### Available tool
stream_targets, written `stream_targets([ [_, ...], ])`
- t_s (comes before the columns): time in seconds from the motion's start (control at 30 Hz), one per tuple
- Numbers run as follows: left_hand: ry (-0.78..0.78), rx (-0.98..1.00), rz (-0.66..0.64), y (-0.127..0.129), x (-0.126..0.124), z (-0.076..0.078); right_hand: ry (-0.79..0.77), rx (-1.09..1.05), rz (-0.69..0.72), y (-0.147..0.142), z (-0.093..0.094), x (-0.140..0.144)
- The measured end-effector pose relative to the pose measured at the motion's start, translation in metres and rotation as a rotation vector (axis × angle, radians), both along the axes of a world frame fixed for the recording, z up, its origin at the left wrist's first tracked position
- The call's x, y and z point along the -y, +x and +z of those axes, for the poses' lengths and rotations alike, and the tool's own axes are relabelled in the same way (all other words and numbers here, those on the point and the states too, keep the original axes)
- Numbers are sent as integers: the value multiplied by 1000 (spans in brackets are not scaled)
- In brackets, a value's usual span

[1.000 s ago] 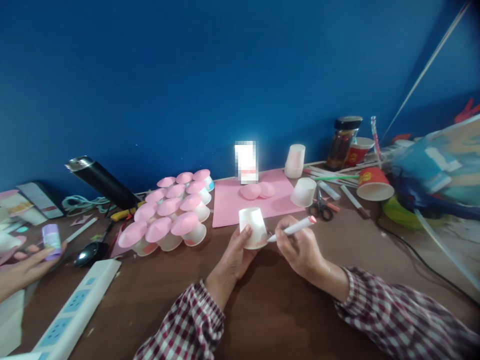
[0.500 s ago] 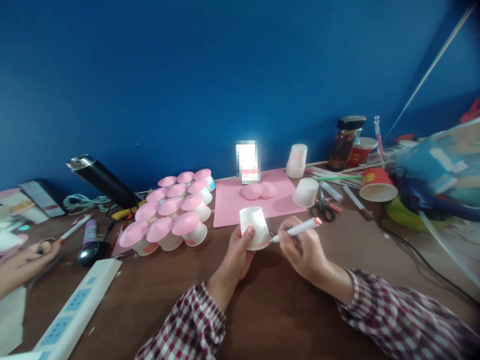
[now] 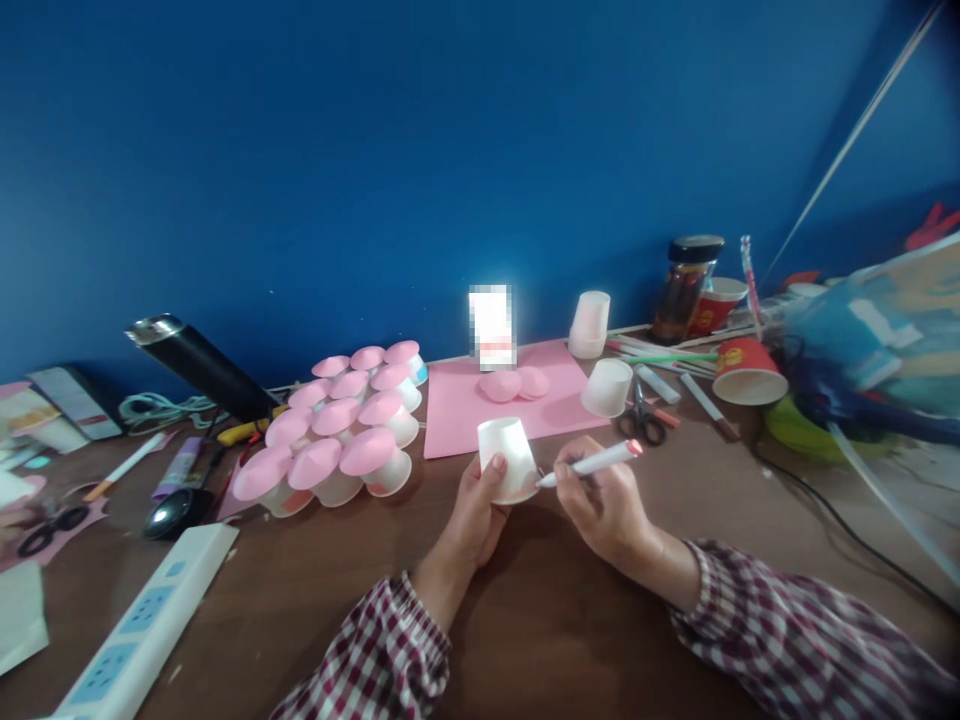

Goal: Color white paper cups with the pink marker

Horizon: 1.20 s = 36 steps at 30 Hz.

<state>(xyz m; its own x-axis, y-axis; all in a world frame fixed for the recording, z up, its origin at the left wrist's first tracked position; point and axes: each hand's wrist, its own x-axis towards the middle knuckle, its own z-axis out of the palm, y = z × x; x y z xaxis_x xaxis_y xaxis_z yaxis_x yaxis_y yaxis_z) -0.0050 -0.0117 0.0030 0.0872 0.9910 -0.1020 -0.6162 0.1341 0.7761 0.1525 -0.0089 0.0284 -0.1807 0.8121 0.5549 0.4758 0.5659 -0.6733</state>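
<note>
A white paper cup (image 3: 507,445), turned upside down and slightly tilted, is gripped by my left hand (image 3: 480,500), the thumb across its side. Faint reddish marks show near its lower rim. My right hand (image 3: 606,500) is closed around a white marker (image 3: 596,463) with a red end, its tip at or very near the cup's lower right rim. Beyond the cup lies a pink sheet (image 3: 456,415) carrying pink paper cones (image 3: 500,386). Another white cup (image 3: 607,388) stands upside down at the sheet's right edge.
To the left stand several cups with pink cone tops (image 3: 317,463), beside a black flask (image 3: 199,365) and a power strip (image 3: 150,620). Scissors (image 3: 643,425), markers (image 3: 705,400), a red cup (image 3: 748,375) and a cable (image 3: 825,510) lie to the right. Stacked cups (image 3: 590,325) stand behind.
At the far left another person's hand has drawn back, and the marker it held now lies on the table. My hands keep nearly the same pose on the cup and marker.
</note>
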Motion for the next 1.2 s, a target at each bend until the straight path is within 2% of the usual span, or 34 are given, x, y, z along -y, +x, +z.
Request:
stream_targets([
  [0.27,-1,7,-29,1,2,-3,12,-85,-2,0,1,1],
  [0.57,-53,80,-10,-2,0,-2,-83,-26,73,-1,-1,-1],
  [0.77,-79,74,-12,-1,-1,-2,-96,-14,69,-1,-2,0],
  [1.03,-72,52,-26,-1,0,-2,9,-25,7,0,0,1],
  [1.2,-95,55,-47,-1,2,-3,1,-69,-14,0,-1,0],
])
